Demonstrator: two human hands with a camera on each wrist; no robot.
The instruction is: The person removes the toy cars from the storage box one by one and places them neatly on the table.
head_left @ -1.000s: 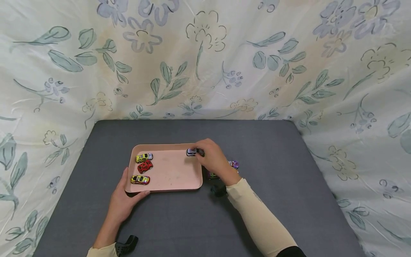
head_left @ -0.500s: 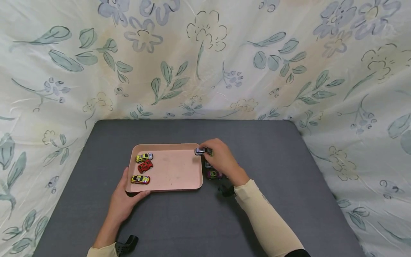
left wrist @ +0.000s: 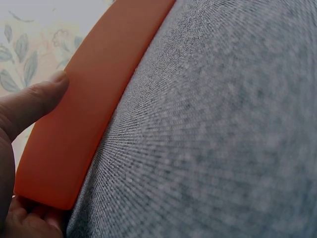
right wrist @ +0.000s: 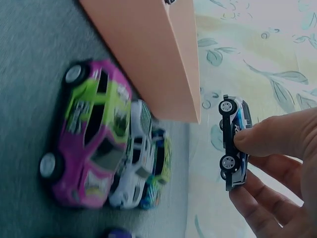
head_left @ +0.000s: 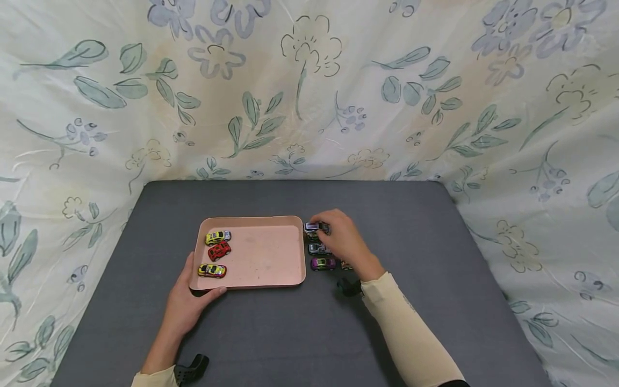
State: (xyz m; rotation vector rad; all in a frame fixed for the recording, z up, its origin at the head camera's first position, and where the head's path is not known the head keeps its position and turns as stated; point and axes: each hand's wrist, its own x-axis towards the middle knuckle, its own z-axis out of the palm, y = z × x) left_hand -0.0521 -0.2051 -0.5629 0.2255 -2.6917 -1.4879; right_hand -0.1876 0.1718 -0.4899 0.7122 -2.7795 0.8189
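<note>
My left hand [head_left: 184, 309] grips the near left corner of a pink tray [head_left: 266, 252]; in the left wrist view its thumb [left wrist: 42, 99] lies on the tray's wall, with fingers at the bottom corner. Inside the tray, along its left side, sit a yellow toy car [head_left: 217, 237], a red one [head_left: 219, 250] with black spots and a yellow-and-red one [head_left: 211, 271]. Just off the tray's right side, my right hand [head_left: 344, 239] pinches a white-and-black toy car [right wrist: 231, 136] between thumb and fingers, raised above the cloth.
Beside the tray's right wall stand a purple-and-green toy car [right wrist: 96, 144], a silver-white one [right wrist: 134, 161] and a green-and-blue one [right wrist: 161, 168]. An orange car [head_left: 346, 265] shows partly under the right wrist. Grey cloth [head_left: 271, 333] covers the table; a floral curtain [head_left: 309, 97] hangs behind.
My right hand has moved right with the white-and-black toy car, from over the tray's right end to above the cars beside it. The left hand and tray stay put.
</note>
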